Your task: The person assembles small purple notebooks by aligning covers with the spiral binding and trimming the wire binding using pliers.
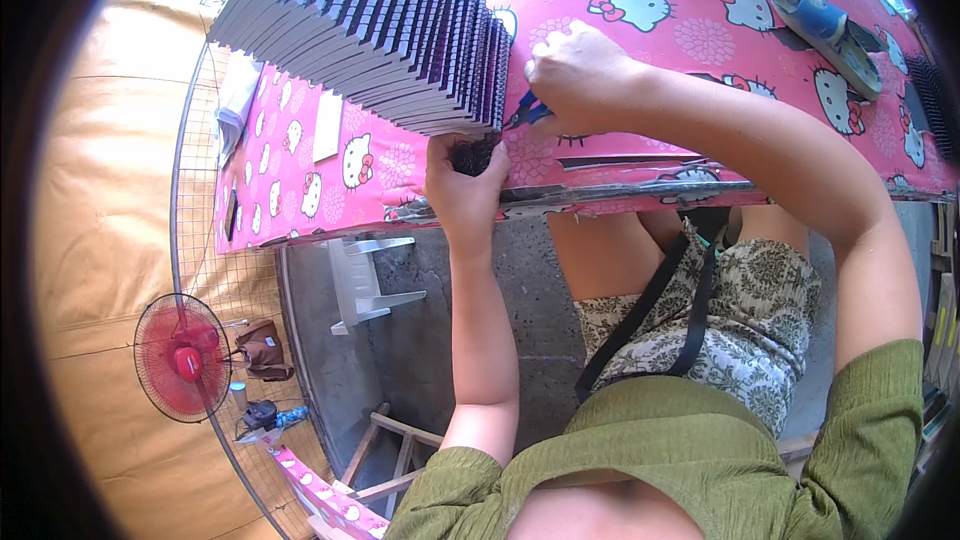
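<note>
A tall row of spiral-bound notebooks with black coils stands on the pink table, running away from me toward the far left. At its near end my left hand is closed, thumb and fingers to either side of the nearest notebook's edge, where dark coil shows between them. My right hand is closed around blue-handled pliers. The jaws of the pliers point left and are at the coil's end by the near corner of the row. Whether they touch the wire is too small to tell.
The pink patterned tablecloth is torn along the table's near edge. A blue slipper-shaped object lies at the right. Further left are a white card, a red fan and a white plastic stool.
</note>
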{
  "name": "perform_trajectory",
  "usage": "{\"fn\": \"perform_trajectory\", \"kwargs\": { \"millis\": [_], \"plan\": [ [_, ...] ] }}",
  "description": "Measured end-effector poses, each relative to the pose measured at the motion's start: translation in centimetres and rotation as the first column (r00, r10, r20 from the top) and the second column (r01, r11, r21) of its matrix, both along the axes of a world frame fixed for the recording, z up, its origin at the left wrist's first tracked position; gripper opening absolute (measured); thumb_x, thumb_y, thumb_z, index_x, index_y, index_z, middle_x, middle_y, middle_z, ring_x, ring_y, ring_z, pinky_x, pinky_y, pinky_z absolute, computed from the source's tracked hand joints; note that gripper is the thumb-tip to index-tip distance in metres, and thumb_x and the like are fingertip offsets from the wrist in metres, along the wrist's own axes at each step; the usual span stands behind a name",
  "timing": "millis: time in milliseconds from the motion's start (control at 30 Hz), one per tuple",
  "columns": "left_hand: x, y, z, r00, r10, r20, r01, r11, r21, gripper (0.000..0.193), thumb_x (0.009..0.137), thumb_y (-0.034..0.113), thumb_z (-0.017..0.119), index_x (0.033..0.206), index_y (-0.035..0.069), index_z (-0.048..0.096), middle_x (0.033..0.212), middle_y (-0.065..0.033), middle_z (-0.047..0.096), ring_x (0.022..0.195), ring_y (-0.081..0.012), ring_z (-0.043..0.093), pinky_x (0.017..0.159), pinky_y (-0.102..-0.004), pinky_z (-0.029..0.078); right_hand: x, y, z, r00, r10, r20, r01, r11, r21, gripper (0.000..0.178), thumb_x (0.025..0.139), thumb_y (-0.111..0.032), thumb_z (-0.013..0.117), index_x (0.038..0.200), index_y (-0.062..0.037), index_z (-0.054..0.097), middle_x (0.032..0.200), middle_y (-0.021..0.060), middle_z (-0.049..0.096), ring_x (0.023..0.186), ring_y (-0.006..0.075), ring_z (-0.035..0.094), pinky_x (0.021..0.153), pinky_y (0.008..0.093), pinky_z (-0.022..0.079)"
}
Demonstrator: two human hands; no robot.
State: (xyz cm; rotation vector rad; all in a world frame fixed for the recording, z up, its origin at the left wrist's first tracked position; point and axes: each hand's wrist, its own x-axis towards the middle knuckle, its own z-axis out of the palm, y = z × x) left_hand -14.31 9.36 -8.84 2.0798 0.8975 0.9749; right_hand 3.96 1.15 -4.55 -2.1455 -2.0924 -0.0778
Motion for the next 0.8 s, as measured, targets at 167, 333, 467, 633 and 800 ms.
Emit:
{"fn": "perform_trajectory", "kwargs": {
  "millis": [167,333,467,633,800],
  "plan": [
    [-0.2,0.8,-0.7,1.000,-0.025,0.004,0.025,0.999,-0.028,0.031,0.069,0.010,0.076,0.092,0.000,0.057,0.085,-0.0073,0.065,0.075,-0.0135,0.060,0.074,-0.0286,0.048,-0.3,0.7,-0.5,0.999,0.018,0.035,-0.019,0.999,0.030,0.048,0.070,-0.047,0.071,0.079,0.0000,0.067,0.074,0.0138,0.063,0.076,0.0280,0.064,0.070,0.0382,0.048],
    [0.0,0.3,-0.4,0.999,-0.028,0.028,0.029,0.999,-0.025,0.030,0.069,0.009,0.075,0.091,0.000,0.057,0.085,-0.0078,0.065,0.076,-0.0135,0.060,0.075,-0.0286,0.048,-0.2,0.2,0.0,0.994,0.094,-0.061,-0.091,0.995,0.052,0.047,0.070,-0.048,0.069,0.068,-0.0007,0.067,0.065,0.0155,0.063,0.066,0.0307,0.065,0.062,0.0392,0.051],
    [0.0,0.4,-0.5,1.000,-0.009,0.018,0.009,1.000,-0.012,0.030,0.069,0.010,0.076,0.090,0.000,0.057,0.082,-0.0059,0.063,0.076,-0.0135,0.059,0.075,-0.0281,0.047,0.1,-0.3,0.2,0.995,0.090,-0.053,-0.088,0.995,0.046,0.051,0.072,-0.051,0.067,0.065,-0.0007,0.066,0.060,0.0157,0.061,0.061,0.0318,0.064,0.057,0.0397,0.051],
    [-1.6,-0.9,0.0,0.990,0.049,0.131,-0.004,0.946,-0.325,0.026,0.073,0.008,0.075,0.089,0.003,0.056,0.077,-0.0027,0.059,0.065,-0.0103,0.056,0.058,-0.0249,0.045,5.3,-3.4,3.5,0.930,-0.202,-0.307,0.134,0.964,-0.230,0.071,0.074,-0.067,0.062,0.068,0.0042,0.065,0.060,0.0152,0.060,0.057,0.0298,0.061,0.056,0.0378,0.051],
    [3.3,-5.5,5.2,0.898,-0.115,0.425,0.396,0.634,-0.664,0.027,0.078,0.001,0.070,0.097,0.006,0.052,0.077,-0.0042,0.058,0.057,-0.0099,0.058,0.040,-0.0209,0.041,12.9,-6.8,-0.4,-0.334,-0.100,-0.937,0.009,0.994,-0.109,0.072,0.089,-0.066,0.040,0.090,0.0024,0.064,0.077,0.0126,0.066,0.069,0.0223,0.066,0.068,0.0339,0.054]
  ]
}}
